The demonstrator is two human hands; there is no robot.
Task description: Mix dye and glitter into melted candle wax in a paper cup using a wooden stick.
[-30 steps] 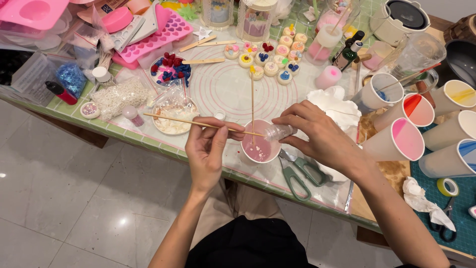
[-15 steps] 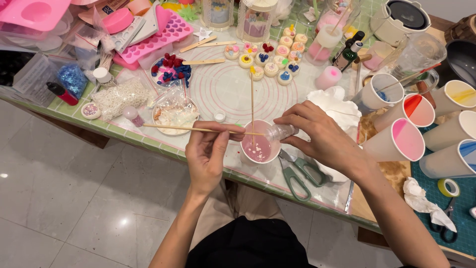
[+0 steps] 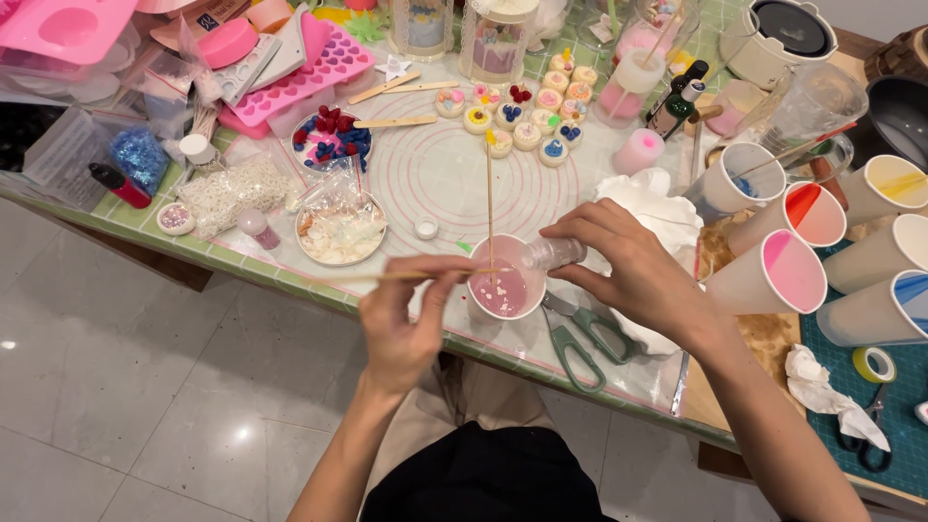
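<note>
My left hand (image 3: 406,314) pinches a thin wooden stick (image 3: 387,275) that lies level and reaches toward a small paper cup (image 3: 506,288) of pink liquid at the table's near edge. My right hand (image 3: 633,271) grips a small clear bottle (image 3: 553,253) tipped on its side, with its mouth over the cup's rim. A second thin skewer (image 3: 489,203) stands in the cup and leans away toward the far side. The cup rests on a clear round-patterned mat (image 3: 435,174).
Green-handled scissors (image 3: 580,338) lie just right of the cup. A shallow dish of white flakes (image 3: 340,232) sits left of it. Several paper cups of coloured liquid (image 3: 788,271) stand to the right. Small decorated round pieces (image 3: 527,116) and pink moulds (image 3: 290,82) fill the far side.
The stick in my left hand has dropped a little lower and nearer the cup. My right hand still holds the tipped bottle at the rim.
</note>
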